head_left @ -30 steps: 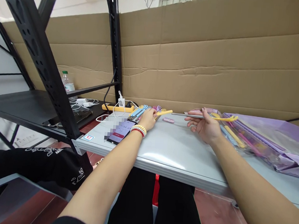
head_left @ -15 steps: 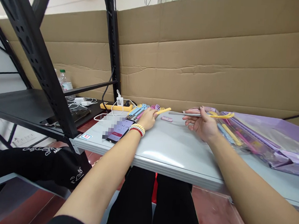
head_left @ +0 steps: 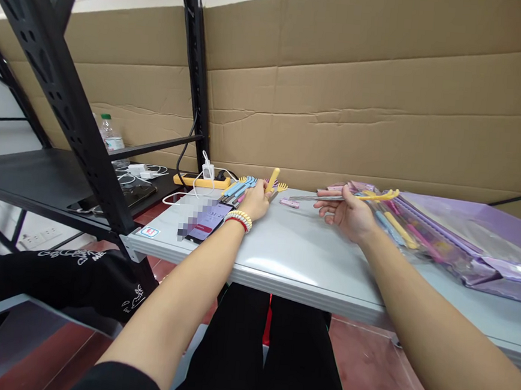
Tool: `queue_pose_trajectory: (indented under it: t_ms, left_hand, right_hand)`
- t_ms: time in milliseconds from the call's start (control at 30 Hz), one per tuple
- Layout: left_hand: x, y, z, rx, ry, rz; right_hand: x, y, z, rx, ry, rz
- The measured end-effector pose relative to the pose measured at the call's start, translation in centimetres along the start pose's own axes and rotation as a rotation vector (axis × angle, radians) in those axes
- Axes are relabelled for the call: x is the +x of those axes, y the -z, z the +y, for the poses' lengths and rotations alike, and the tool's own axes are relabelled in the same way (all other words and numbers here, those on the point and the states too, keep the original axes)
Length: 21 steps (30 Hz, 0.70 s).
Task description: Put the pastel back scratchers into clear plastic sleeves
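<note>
Held in my right hand (head_left: 353, 215) is a back scratcher (head_left: 385, 196) with a yellow claw head and a thin metal rod. The rod points left between the thumb and fingers. My left hand (head_left: 255, 202) closes around a yellow stick-like handle (head_left: 272, 179), which stands tilted upward and apart from the rod. Several blue, pink and yellow back scratchers (head_left: 243, 186) lie just behind and left of that hand, partly covered by it. On the table between the hands is a small pink flat piece (head_left: 289, 203).
A phone (head_left: 206, 222) lies by my left wrist on the grey table (head_left: 291, 263). Purple bags (head_left: 476, 254) and plastic-wrapped back scratchers (head_left: 399, 230) occupy the right side. A yellow power strip (head_left: 202, 182), black shelf rack (head_left: 126, 232) and another person's leg (head_left: 100, 284) are left.
The yellow handle in my left hand has swung from nearly level, pointing at the rod, to tilted upward. My right hand keeps the back scratcher, its rod now slightly tilted.
</note>
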State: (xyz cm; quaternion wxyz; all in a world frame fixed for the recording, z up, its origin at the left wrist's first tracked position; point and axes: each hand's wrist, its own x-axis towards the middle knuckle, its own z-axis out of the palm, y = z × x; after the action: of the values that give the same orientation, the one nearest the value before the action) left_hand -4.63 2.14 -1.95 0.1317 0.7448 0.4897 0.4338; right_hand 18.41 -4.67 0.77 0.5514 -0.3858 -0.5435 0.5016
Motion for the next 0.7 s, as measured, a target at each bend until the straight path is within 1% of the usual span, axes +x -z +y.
queue_pose_trajectory:
  t_ms: [67,133,233,333,500,700]
  left_hand:
    - [0.1,-0.1,0.0,-0.028,-0.012,-0.012]
    - [0.1,0.0,0.1,-0.019,-0.058,-0.008]
    - [-0.1,0.4,0.5,0.046,-0.128,0.054]
    - [-0.3,0.7,0.8,0.050,-0.104,0.072]
    - [-0.6,0.7,1.0,0.048,-0.121,-0.009]
    - [-0.8,0.6,1.3,-0.075,-0.220,-0.139]
  right_hand:
    - [0.0,0.0,0.1,-0.015,-0.005,0.004]
    - [0.1,0.0,0.1,-0.023,-0.001,0.008]
    - [0.3,0.1,0.3,-0.026,0.000,0.017]
    - [0.4,0.2,0.3,-0.023,-0.030,0.045]
    - [0.4,0.0,0.4,-0.029,-0.087,0.071]
    - [0.5,0.1,0.6,-0.044,-0.063,0.054]
